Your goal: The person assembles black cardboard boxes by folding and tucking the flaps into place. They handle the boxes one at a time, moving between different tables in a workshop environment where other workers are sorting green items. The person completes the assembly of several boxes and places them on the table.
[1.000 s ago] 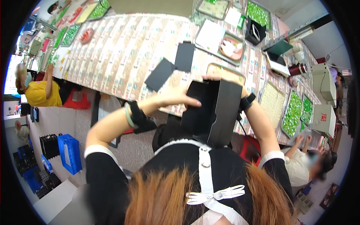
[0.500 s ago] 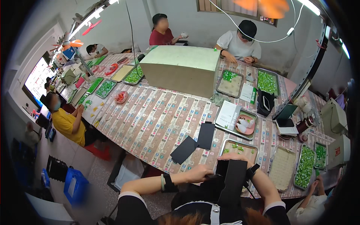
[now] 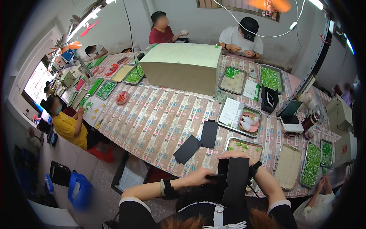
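Note:
A black open box [image 3: 236, 179] stands tilted in front of my chest, above the table's near edge. My right hand [image 3: 238, 154] curls over its far top edge and grips it, the wristwatch showing behind. My left hand [image 3: 201, 177] is closed at the box's left side, its fingertips on something dark that merges with the black box and my dark clothes. Two flat black rectangular pieces, one [image 3: 187, 149] lying slantwise and another [image 3: 209, 134] nearly upright, rest on the table left of the box. Just beyond my right hand is a metal tray [image 3: 260, 148] with a few green pieces.
A tray [image 3: 253, 133] with papers and a pink dish lies farther off. Trays of green pieces [image 3: 310, 164] and a pale-lined tray [image 3: 286, 168] lie at the right. A large carton [image 3: 179, 74] stands on the patterned table [image 3: 152, 118]. Co-workers sit around it.
My left hand has shifted slightly left and is now lower beside the box. The box has turned a little, showing its side more. The far co-worker's hands have risen.

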Demonstrator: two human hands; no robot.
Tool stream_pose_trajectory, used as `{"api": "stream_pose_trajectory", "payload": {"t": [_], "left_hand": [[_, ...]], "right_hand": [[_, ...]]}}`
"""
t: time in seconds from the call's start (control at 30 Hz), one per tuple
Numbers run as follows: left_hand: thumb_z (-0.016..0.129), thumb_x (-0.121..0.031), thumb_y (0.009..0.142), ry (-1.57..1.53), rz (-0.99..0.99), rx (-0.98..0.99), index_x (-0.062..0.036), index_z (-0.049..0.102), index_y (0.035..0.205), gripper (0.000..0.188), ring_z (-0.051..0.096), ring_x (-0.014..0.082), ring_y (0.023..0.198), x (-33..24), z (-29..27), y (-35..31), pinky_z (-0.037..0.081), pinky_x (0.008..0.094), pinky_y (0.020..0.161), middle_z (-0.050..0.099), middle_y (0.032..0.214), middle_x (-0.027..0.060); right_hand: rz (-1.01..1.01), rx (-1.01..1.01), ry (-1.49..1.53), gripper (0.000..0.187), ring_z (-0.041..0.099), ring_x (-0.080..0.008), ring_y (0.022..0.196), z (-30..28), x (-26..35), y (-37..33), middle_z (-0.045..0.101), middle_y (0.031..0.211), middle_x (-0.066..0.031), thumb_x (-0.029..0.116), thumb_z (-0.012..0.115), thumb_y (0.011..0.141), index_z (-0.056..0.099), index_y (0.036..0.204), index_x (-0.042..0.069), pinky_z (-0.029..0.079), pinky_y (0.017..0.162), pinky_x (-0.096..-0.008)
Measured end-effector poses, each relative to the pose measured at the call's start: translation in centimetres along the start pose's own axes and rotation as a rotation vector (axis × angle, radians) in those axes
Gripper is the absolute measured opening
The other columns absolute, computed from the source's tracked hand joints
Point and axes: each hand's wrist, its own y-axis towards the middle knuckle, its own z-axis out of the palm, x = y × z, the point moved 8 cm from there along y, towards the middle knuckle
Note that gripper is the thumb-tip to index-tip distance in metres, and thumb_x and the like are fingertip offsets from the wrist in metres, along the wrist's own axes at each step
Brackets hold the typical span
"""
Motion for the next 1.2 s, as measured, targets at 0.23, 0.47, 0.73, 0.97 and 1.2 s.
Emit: {"api": "stream_pose_trajectory", "payload": {"t": [0.23, 0.47, 0.73, 0.97, 1.2], "left_hand": [[0.062, -0.007, 0.073, -0.136, -0.102, -0.087, -0.0033, 0.059, 0.100, 0.027, 0.058, 0.0152, 0.087, 2.4, 1.2, -1.1, 0.045, 0.0286, 0.076, 0.063, 0.092, 0.0079], [0.060, -0.001, 0.066, 0.227, 0.070, -0.070, -0.0010, 0.060, 0.094, 0.028, 0.060, 0.0272, 0.084, -0.1, 1.9, -1.8, 0.046, 0.0324, 0.074, 0.063, 0.088, 0.0129], [0.062, -0.003, 0.067, 0.142, 0.070, -0.085, -0.0036, 0.059, 0.084, 0.018, 0.057, 0.0291, 0.078, -0.3, 1.7, -2.3, 0.045, 0.0343, 0.068, 0.059, 0.079, 0.0119], [0.065, -0.005, 0.065, -0.031, 0.006, -0.149, -0.0006, 0.058, 0.090, 0.026, 0.060, 0.0184, 0.079, 1.0, 2.2, -2.8, 0.045, 0.0282, 0.070, 0.061, 0.082, 0.0095], [0.063, -0.003, 0.069, 0.229, 0.277, -0.077, 0.0014, 0.058, 0.085, 0.018, 0.059, 0.0226, 0.073, -1.9, 3.1, -3.2, 0.045, 0.0300, 0.066, 0.059, 0.078, 0.0122]], "right_hand": [[0.394, -0.019, 0.264, 0.029, 0.055, -0.0147, 0.087, 0.3, -4.4, 0.1, 0.061, 0.095, -0.0057, 0.024, 0.055, 0.085, 0.060, 0.105, 0.005, 0.044, 0.077, -0.0273], [0.115, -0.052, -0.141, 0.029, 0.056, -0.0140, 0.078, 0.0, -1.0, -0.4, 0.060, 0.086, -0.0055, 0.023, 0.052, 0.086, 0.056, 0.113, 0.013, 0.045, 0.070, -0.0269], [0.024, -0.037, -0.387, 0.037, 0.058, -0.0271, 0.091, 0.7, -1.6, -0.7, 0.059, 0.101, -0.0126, 0.018, 0.050, 0.081, 0.053, 0.117, 0.012, 0.046, 0.078, -0.0320], [0.049, -0.039, -0.468, 0.038, 0.059, -0.0250, 0.091, 0.3, -2.8, -0.9, 0.059, 0.104, -0.0119, 0.021, 0.052, 0.079, 0.055, 0.116, 0.013, 0.046, 0.078, -0.0311], [0.225, -0.041, -0.190, 0.036, 0.049, -0.0225, 0.109, 0.6, -10.8, -5.0, 0.052, 0.119, -0.0118, 0.015, 0.046, 0.085, 0.050, 0.119, 0.006, 0.037, 0.093, -0.0325]]}}
